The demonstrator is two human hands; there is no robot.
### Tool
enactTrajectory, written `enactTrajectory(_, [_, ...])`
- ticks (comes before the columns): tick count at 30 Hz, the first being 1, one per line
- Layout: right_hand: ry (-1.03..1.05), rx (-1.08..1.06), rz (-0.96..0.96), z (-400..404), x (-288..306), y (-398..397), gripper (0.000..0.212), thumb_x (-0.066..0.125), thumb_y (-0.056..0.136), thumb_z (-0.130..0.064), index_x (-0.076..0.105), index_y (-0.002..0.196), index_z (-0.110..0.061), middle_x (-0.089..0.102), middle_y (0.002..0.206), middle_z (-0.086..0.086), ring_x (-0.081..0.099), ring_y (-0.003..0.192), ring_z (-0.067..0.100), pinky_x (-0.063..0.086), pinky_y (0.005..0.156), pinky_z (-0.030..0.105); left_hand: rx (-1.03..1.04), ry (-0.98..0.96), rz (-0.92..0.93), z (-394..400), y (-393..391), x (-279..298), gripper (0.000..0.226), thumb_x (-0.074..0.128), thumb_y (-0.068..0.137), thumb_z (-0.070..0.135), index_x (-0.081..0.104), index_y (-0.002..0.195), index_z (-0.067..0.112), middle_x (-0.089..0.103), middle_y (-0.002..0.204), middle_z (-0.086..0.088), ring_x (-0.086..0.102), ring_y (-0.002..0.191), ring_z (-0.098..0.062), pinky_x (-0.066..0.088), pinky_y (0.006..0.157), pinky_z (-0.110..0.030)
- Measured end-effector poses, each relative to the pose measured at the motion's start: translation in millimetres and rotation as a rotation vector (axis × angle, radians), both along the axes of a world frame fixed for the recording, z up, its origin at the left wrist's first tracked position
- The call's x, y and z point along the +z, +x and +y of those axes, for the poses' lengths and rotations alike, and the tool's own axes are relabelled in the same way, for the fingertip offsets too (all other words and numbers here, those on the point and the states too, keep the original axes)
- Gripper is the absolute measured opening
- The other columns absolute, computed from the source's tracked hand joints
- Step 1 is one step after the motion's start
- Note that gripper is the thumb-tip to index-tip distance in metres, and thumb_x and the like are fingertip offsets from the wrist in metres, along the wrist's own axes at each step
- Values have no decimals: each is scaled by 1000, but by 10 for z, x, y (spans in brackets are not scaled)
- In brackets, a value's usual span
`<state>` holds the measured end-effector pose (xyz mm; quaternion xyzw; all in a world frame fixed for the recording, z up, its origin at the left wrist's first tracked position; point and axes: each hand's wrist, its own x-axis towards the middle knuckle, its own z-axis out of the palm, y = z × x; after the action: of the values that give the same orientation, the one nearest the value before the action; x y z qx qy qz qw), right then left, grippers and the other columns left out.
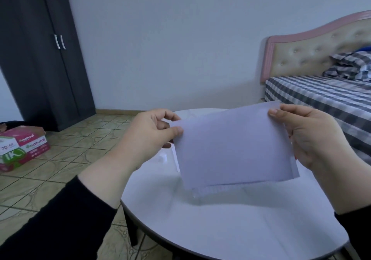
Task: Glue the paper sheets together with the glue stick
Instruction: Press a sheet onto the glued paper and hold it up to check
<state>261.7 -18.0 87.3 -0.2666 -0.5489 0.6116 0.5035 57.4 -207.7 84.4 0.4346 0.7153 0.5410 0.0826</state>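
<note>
Paper sheets (230,147), thin, matte and white, hang in the air between both hands above a smooth round white table (200,229). A second sheet's edge peeks out below and at the right side of the front one. The left hand (152,137) pinches the upper left corner, thumb flat on the front, fingers curled behind. The right hand (313,137) pinches the upper right corner likewise. Beneath the left fingers a small white cylindrical object (163,157) stands on the table; too blurred to identify.
</note>
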Motion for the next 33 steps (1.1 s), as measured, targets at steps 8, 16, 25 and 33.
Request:
enactTrajectory(8, [-30,-3,72,38,-42,-43,21,75,78,-7,72,98,-7,75,92,9,71,72,15,57,60,25,13,128,-19,72,2,-120,11,68,88,12,68,82,4,69,78,-14,65,75,-23,60,70,-31])
enactTrajectory(16, [79,-36,50,39,-70,-29,15,74,79,-11,74,94,-12,75,94,8,69,73,16,54,62,26,21,138,-179,63,-1,-52,38,74,82,10,49,56,3,54,57,-2,68,64,-16,59,76,-28])
enactTrajectory(25, [153,-36,49,100,-107,-56,13,74,80,-9,73,92,-11,73,98,10,66,79,18,54,79,31,86,165,-142,53,8,-36,28,82,74,17,61,70,-1,66,80,-23,54,70,-19,40,70,-32])
enactTrajectory(33, [103,-50,83,116,-119,-64,8,73,80,-7,72,83,-15,73,84,1,65,71,14,51,71,26,-11,335,-324,38,71,14,13,76,79,12,72,80,0,75,87,-13,72,86,-25,54,92,-33])
